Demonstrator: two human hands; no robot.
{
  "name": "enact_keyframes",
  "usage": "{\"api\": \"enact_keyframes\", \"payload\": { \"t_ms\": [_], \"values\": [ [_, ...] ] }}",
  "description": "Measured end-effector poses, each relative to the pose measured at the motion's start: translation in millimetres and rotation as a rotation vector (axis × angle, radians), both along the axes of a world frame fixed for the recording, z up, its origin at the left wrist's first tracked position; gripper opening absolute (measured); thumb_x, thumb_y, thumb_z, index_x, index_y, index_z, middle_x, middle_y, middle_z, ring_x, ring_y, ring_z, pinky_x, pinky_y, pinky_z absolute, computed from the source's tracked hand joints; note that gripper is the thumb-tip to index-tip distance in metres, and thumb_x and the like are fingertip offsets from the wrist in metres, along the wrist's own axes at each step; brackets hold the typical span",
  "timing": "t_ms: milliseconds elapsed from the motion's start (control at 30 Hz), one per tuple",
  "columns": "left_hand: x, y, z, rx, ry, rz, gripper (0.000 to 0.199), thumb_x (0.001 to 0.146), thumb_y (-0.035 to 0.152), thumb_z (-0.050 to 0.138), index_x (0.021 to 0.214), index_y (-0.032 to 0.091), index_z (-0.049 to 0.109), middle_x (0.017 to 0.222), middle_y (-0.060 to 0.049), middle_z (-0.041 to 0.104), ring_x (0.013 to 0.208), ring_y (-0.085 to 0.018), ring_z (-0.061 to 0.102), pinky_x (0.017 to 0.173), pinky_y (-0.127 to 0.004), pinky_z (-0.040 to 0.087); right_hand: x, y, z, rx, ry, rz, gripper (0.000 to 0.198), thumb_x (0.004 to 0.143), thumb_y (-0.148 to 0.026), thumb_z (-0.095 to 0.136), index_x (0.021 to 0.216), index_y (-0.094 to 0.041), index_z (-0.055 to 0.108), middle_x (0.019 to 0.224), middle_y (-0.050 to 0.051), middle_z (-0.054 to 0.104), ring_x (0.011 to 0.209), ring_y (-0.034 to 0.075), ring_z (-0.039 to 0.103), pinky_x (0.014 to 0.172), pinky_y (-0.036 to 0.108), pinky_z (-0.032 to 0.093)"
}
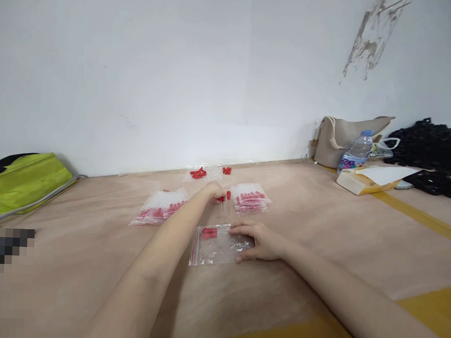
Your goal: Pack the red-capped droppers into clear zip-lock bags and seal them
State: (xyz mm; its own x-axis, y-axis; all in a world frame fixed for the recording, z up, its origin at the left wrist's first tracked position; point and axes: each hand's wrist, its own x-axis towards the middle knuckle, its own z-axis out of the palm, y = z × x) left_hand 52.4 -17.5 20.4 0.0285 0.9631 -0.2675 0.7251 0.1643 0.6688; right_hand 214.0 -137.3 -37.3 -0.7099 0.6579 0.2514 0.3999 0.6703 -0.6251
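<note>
On the brown-covered table (pixel 306 207), a left stack (pixel 156 211) and a right stack (pixel 251 199) of filled bags lie either side of the work; they look light and slick, so the layers would likely slide if pushed.

Nearest the person lies a clear zip bag (pixel 220 251), flat, with red bulbs (pixel 209 233) inside near its zip end. Its film seems thin, floppy and slippery, best steadied flat or taken by an edge. The right hand (pixel 261 242) rests on its other end, thumb and fingers spread apart, not clenched.

Smaller are the droppers (pixel 229 195) just beyond the bag: slim clear tubes with red bulbs. They look very light; the tubes appear stiff and perhaps brittle, the bulbs soft and grippy, so the bulb seems the safer hold. The left hand (pixel 213 191) touches one bulb; whether its fingers grip it, I cannot tell.
</note>
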Motion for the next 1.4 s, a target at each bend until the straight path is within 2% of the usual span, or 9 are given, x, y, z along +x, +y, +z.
{"api": "enact_keyframes", "payload": {
  "t_ms": [133, 233, 333, 400, 500, 633, 733, 833, 1400],
  "values": [
    [-13, -2, 4.5, 0.026, -0.105, 0.002, 0.013, 0.061, 0.019, 0.068, 0.058, 0.010, 0.059, 0.046, 0.000, 0.052, 0.052, -0.013, 0.055, 0.053, -0.026, 0.048, 1, 0, -1, -0.014, -0.006, -0.005, 0.068, 0.060, -0.050, 0.067, 0.120, -0.024, 0.048, 0.124, 0.007, 0.046, 0.111, 0.022, 0.044, 0.094, 0.035, 0.036],
    [-35, -10, 14.1, 0.107, -0.215, 0.000, 0.012, 0.064, 0.018, 0.066, 0.065, 0.009, 0.058, 0.054, -0.002, 0.056, 0.056, -0.012, 0.056, 0.058, -0.026, 0.050, 1, 0, -1, -0.022, -0.006, -0.010, 0.069, 0.059, -0.051, 0.067, 0.120, -0.024, 0.048, 0.125, 0.006, 0.045, 0.112, 0.023, 0.043, 0.094, 0.035, 0.036],
    [-70, -36, 26.8, 0.245, -0.337, -0.004, 0.019, 0.068, 0.026, 0.063, 0.082, 0.013, 0.059, 0.070, -0.002, 0.060, 0.066, -0.010, 0.058, 0.067, -0.024, 0.050, 1, 1, -2, -0.034, -0.009, -0.011, 0.069, 0.059, -0.051, 0.067, 0.120, -0.024, 0.048, 0.125, 0.007, 0.045, 0.111, 0.023, 0.044, 0.093, 0.036, 0.037],
    [-98, -62, 30.9, 0.420, -0.495, 0.041, 0.029, 0.067, 0.033, 0.064, 0.090, 0.016, 0.059, 0.075, -0.001, 0.060, 0.071, -0.011, 0.058, 0.071, -0.026, 0.051, 0, 1, -1, -0.042, -0.006, -0.011, 0.069, 0.058, -0.051, 0.068, 0.119, -0.024, 0.049, 0.124, 0.007, 0.046, 0.110, 0.024, 0.045, 0.092, 0.036, 0.038],
    [-136, -105, 22.2, 0.539, -0.659, 0.145, 0.041, 0.061, 0.040, 0.068, 0.094, 0.016, 0.060, 0.079, -0.001, 0.061, 0.072, -0.012, 0.059, 0.070, -0.026, 0.052, -1, 0, 0, -0.047, 0.004, -0.012, 0.070, 0.058, -0.052, 0.068, 0.119, -0.023, 0.049, 0.122, 0.007, 0.047, 0.108, 0.024, 0.046, 0.091, 0.036, 0.038],
    [-167, -141, -9.2, 0.519, -0.773, 0.265, 0.041, 0.059, 0.037, 0.071, 0.092, 0.016, 0.061, 0.076, 0.000, 0.062, 0.068, -0.010, 0.058, 0.069, -0.023, 0.052, -1, -1, 3, -0.049, 0.012, -0.010, 0.067, 0.057, -0.051, 0.068, 0.117, -0.024, 0.051, 0.120, 0.007, 0.048, 0.107, 0.024, 0.047, 0.090, 0.037, 0.039],
    [-174, -146, -28.4, 0.527, -0.853, 0.329, 0.040, 0.058, 0.036, 0.072, 0.093, 0.018, 0.062, 0.084, 0.000, 0.063, 0.070, -0.009, 0.058, 0.068, -0.021, 0.052, -1, -1, 3, -0.049, 0.014, 0.000, 0.066, 0.058, -0.050, 0.069, 0.116, -0.024, 0.052, 0.119, 0.007, 0.049, 0.107, 0.024, 0.047, 0.091, 0.037, 0.038],
    [-173, -143, -36.1, 0.548, -0.902, 0.344, 0.039, 0.057, 0.034, 0.073, 0.091, 0.019, 0.062, 0.084, 0.001, 0.062, 0.070, -0.009, 0.058, 0.066, -0.020, 0.052, 0, -1, 3, -0.050, 0.008, -0.006, 0.066, 0.058, -0.050, 0.068, 0.117, -0.024, 0.051, 0.119, 0.007, 0.049, 0.107, 0.024, 0.046, 0.091, 0.037, 0.038],
    [-151, -147, -42.6, 0.460, -0.982, 0.332, 0.033, 0.059, 0.029, 0.072, 0.089, 0.020, 0.062, 0.085, 0.001, 0.059, 0.072, -0.009, 0.057, 0.065, -0.020, 0.052, 0, -1, 2, -0.044, 0.005, -0.013, 0.068, 0.057, -0.052, 0.068, 0.117, -0.024, 0.051, 0.121, 0.008, 0.048, 0.110, 0.024, 0.045, 0.093, 0.038, 0.036]
  ]
}}
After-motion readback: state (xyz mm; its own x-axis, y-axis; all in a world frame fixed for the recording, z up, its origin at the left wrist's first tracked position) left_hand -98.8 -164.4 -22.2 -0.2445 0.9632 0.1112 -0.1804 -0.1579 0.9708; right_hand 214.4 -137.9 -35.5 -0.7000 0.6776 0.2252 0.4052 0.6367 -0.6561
